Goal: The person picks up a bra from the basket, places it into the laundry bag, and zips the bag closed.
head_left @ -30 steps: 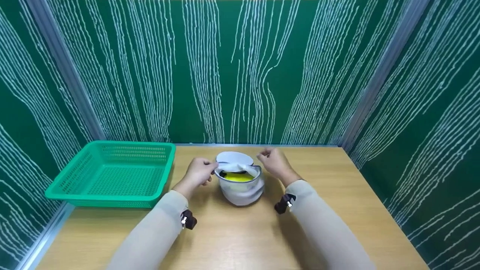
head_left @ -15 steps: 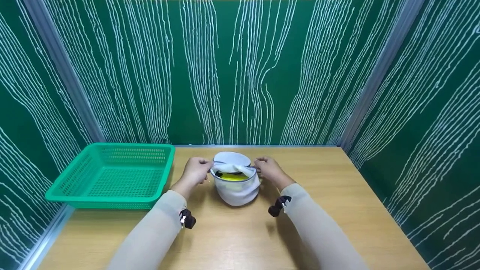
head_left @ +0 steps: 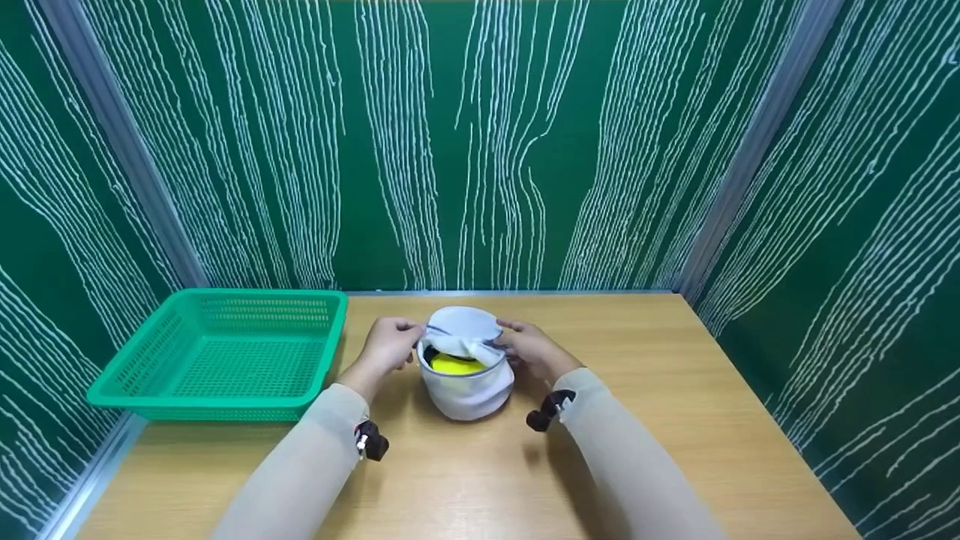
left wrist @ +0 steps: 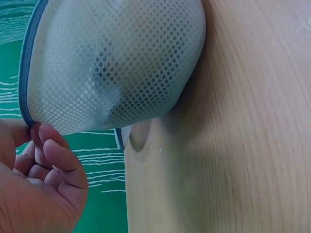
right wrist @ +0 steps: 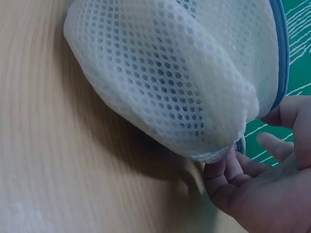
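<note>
Mesh bag [head_left: 466,400] pinched at rim [left wrist: 23,73] by left hand [head_left: 388,345], gripped at opposite edge by right hand [head_left: 536,350]; rim best held taut between hands, above yellow item [head_left: 454,366].

Grn walls [head_left: 446,150], lt wood tbl [head_left: 465,480]

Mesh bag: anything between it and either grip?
Nothing visible. The left grip pinches the mesh bag at its rim, and the right grip touches its opposite side. The green basket stands left of the bag, not between.
</note>
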Action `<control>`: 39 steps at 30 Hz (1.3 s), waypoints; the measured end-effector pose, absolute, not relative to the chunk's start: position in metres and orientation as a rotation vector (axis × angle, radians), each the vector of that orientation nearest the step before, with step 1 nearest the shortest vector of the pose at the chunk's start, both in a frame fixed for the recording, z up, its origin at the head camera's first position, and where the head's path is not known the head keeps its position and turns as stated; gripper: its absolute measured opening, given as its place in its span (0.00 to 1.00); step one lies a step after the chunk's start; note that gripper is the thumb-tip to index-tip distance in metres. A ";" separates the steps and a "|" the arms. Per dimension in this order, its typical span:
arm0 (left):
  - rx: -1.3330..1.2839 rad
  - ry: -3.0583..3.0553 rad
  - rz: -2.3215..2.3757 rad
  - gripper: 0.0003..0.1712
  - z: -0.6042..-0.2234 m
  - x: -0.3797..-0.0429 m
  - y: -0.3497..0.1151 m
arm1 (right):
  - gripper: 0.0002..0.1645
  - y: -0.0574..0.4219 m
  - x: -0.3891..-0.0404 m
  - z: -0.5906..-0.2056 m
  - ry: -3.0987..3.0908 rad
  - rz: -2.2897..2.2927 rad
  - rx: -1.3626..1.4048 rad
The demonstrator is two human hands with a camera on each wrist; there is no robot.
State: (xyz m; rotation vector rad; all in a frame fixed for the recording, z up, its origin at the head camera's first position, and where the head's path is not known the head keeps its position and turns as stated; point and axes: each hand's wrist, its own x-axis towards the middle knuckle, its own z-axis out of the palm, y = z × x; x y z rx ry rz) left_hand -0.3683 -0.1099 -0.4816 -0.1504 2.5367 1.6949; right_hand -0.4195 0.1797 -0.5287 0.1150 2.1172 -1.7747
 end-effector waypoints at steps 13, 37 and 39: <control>-0.164 2.532 1.721 0.16 -0.484 -0.367 -0.113 | 0.24 0.180 -0.420 -0.524 2.026 -2.006 0.378; -0.169 2.491 1.814 0.16 -0.494 -0.367 -0.120 | 0.33 0.184 -0.425 -0.506 2.216 -2.206 0.331; -0.167 2.482 1.826 0.16 -0.494 -0.366 -0.121 | 0.32 0.183 -0.425 -0.504 2.231 -2.217 0.289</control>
